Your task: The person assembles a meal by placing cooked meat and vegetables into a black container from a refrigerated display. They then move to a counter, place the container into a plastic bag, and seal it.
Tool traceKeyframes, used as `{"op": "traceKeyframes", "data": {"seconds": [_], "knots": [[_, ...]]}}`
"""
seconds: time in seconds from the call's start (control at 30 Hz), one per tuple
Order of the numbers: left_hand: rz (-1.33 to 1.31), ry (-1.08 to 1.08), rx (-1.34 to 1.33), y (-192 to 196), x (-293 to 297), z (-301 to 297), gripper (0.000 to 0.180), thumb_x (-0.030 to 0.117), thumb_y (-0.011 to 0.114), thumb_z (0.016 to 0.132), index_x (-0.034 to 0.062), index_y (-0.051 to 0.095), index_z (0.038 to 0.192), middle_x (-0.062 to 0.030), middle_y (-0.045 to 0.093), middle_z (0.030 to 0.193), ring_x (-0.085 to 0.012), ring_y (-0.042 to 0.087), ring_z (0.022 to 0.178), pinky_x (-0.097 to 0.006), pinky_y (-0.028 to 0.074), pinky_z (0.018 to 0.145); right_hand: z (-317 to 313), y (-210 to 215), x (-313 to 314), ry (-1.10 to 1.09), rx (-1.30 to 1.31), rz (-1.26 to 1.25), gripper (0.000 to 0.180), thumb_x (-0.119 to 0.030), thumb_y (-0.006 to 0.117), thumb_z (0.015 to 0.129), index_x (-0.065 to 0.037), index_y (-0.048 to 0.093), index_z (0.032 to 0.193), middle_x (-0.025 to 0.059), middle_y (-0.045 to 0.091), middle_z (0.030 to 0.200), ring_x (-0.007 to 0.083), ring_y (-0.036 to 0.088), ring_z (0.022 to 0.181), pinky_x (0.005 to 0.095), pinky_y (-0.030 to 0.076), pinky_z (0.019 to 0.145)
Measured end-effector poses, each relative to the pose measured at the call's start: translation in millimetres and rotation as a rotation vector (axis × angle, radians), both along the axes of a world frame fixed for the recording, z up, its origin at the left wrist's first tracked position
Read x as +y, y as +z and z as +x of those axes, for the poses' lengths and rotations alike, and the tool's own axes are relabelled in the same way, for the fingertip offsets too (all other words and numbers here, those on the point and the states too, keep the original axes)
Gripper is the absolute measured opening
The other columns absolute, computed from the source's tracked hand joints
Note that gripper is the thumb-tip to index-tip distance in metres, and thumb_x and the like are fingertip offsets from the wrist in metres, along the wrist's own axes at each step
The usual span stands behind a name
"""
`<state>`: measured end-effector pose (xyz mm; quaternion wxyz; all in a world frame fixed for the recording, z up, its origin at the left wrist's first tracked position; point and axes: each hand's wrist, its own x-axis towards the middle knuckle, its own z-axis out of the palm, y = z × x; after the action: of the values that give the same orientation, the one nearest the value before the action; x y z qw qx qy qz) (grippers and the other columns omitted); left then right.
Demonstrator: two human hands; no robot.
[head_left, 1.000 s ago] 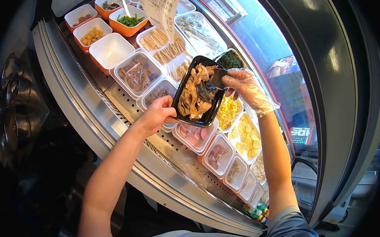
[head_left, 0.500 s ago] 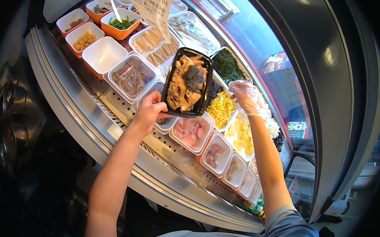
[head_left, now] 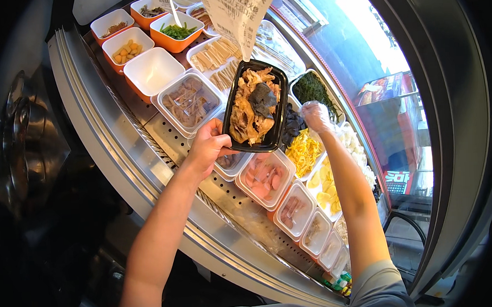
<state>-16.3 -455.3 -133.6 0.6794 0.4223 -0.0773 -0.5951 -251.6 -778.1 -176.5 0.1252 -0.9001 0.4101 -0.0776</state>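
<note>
My left hand [head_left: 208, 147] grips the lower left corner of a black plastic food container [head_left: 284, 110], thumb over the rim. In it lie light-brown, ruffled food pieces [head_left: 245, 123] with a dark piece of black fungus [head_left: 263, 100] on top. My right hand [head_left: 316, 116], in a clear plastic glove, has curled fingers beside the container, above the near edge of a tray of dark green shredded seaweed [head_left: 312, 89]. Black fungus [head_left: 293, 120] and yellow bean sprouts [head_left: 303, 152] lie close to that hand. Whether its fingers hold anything is hidden.
Orange-and-white bowls [head_left: 176, 40] stand at the far left, one of them bare inside [head_left: 154, 72]. Lidded tubs [head_left: 265, 177] run along the near side. A printed paper slip [head_left: 238, 12] hangs above the container. Curved glass [head_left: 359, 86] bounds the right side.
My view has shifted, so the counter sits farther right in the picture. My right hand has moved left over the trays, closer to the black fungus. My left hand still holds the container.
</note>
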Motion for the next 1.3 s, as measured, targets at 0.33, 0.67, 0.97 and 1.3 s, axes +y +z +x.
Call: {"op": "traceKeyframes", "data": {"seconds": [0.33, 0.67, 0.97, 1.3], "knots": [[0.005, -0.060, -0.002, -7.9, -9.8, -11.8, 0.018, -0.004, 0.058, 0.079, 0.0043, 0.048, 0.091, -0.0080, 0.063, 0.093, -0.0188, 0.068, 0.080, -0.035, 0.061, 0.075, -7.5, -19.1, -26.4, -0.081, -0.041, -0.111, 0.025, -0.025, 0.058, 0.093, -0.005, 0.073, 0.090, 0.0131, 0.067, 0.076, 0.0226, 0.066, 0.071, 0.0371, 0.051, 0.068], [0.059, -0.146, -0.007, -5.9, -7.3, -12.9, 0.020, -0.005, 0.057, 0.077, 0.0058, 0.047, 0.089, -0.0059, 0.061, 0.090, -0.0173, 0.067, 0.081, -0.034, 0.061, 0.074, 85.1, 129.8, 105.4, 0.466, -0.212, 0.259, 0.020, -0.003, 0.074, 0.076, -0.004, 0.071, 0.095, 0.0124, 0.064, 0.102, 0.0270, 0.064, 0.094, 0.0385, 0.051, 0.082], [0.023, -0.198, -0.036, -4.8, -6.6, -17.3, 0.017, -0.005, 0.054, 0.079, 0.0075, 0.044, 0.085, -0.0045, 0.058, 0.086, -0.0164, 0.065, 0.079, -0.034, 0.060, 0.071, 88.7, 143.4, 107.6, -0.038, -0.191, 0.496, 0.038, -0.025, 0.077, 0.084, 0.002, 0.069, 0.108, 0.0086, 0.071, 0.090, 0.0128, 0.064, 0.077, 0.0273, 0.052, 0.070], [0.032, -0.198, 0.001, -5.7, -5.8, -16.9, 0.019, -0.005, 0.056, 0.077, 0.0072, 0.047, 0.088, -0.0047, 0.060, 0.092, -0.0165, 0.067, 0.083, -0.032, 0.060, 0.074, 67.1, 157.3, 117.8, -0.213, -0.451, 0.684, 0.021, -0.017, 0.070, 0.084, -0.001, 0.071, 0.097, 0.0049, 0.069, 0.080, 0.0109, 0.064, 0.066, 0.0247, 0.048, 0.058]]}}
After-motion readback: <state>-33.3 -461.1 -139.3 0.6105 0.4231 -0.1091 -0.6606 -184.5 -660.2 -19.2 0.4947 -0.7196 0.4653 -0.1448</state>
